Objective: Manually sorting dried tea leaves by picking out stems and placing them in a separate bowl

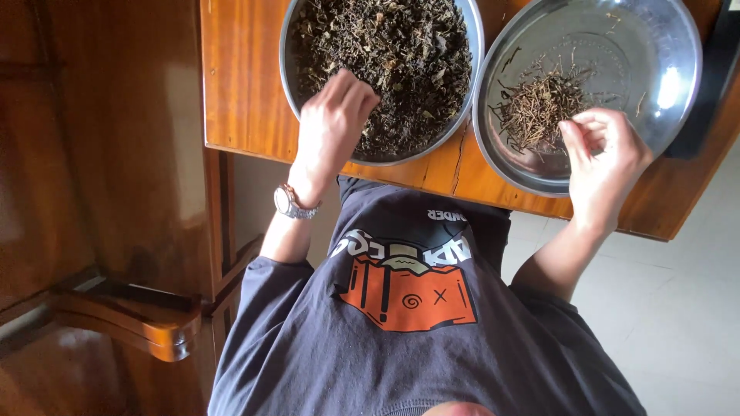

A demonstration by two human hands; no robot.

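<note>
My left hand, with a wristwatch on it, reaches into a round metal bowl full of dark dried leaves. Its fingertips are pinched down into the leaves at the bowl's near edge. My right hand hovers over the near rim of a second metal bowl. Its fingers are curled together at the edge of a small pile of thin brown dried stems. Whether a stem sits between the fingertips is hard to see.
Both bowls stand side by side on a polished wooden table, close to its near edge. A wooden chair arm is at lower left. A dark flat object lies at the table's right edge. Pale floor tiles show on the right.
</note>
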